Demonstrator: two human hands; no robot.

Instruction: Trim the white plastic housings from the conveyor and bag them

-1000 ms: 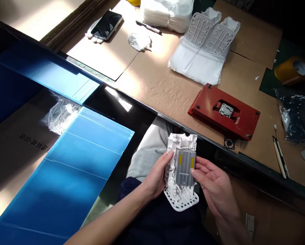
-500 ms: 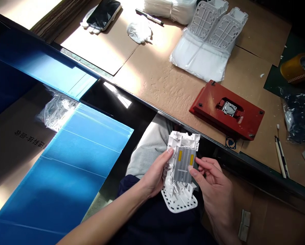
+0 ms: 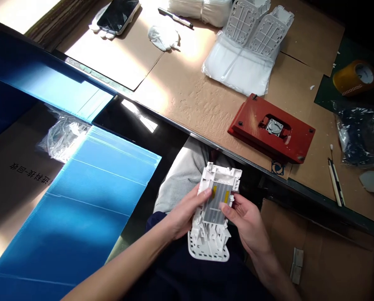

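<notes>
Left hand (image 3: 187, 217), right hand (image 3: 248, 221) holding white housing (image 3: 205, 236), dark bag (image 3: 360, 136) unclear

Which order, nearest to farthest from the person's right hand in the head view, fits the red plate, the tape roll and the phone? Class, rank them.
From the right hand:
1. Red plate, straight ahead.
2. Amber tape roll, far right.
3. Black phone, far left, at the top edge.

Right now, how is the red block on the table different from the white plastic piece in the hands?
The red block is red, but the white plastic piece is white. The red block lies flat on the cardboard, while the white plastic piece is held up by the left hand and right hand. The red block looks solid, but the white plastic piece has many holes. Both have a grey part.
</notes>
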